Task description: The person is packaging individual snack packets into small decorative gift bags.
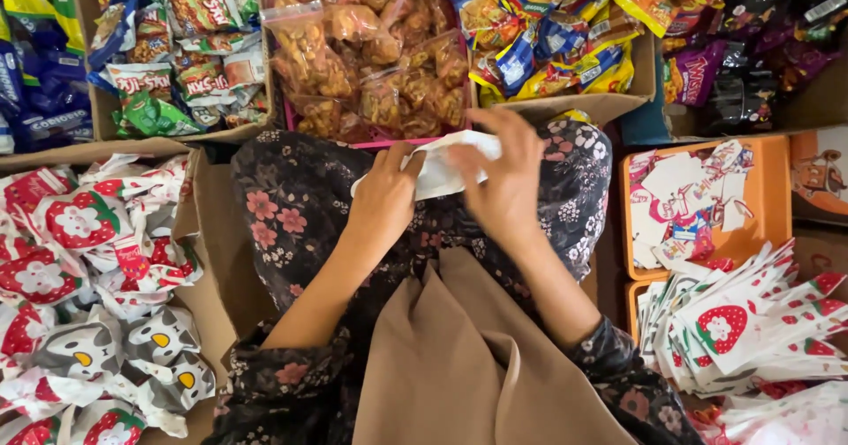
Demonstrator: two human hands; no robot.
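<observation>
both hands meet over the person's lap on a small white paper bag, which lies above the dark floral skirt just in front of the snack boxes. left hand is curled, its fingers pinching the bag's left end from the side. right hand lies over the bag's right part, fingers bent and spread across the top, thumb tucked beneath; it grips the paper too. a tan cloth hangs down between the forearms. directly beyond the bag sits a box of clear packets of brown fried snacks, with a cardboard box of green and red snack packets to its left and a box of blue and yellow snack packets to its right. strawberry-printed paper bags fill a carton at the left, and a flat stack of the same bags lies at the right, below an orange tray of stickers.
</observation>
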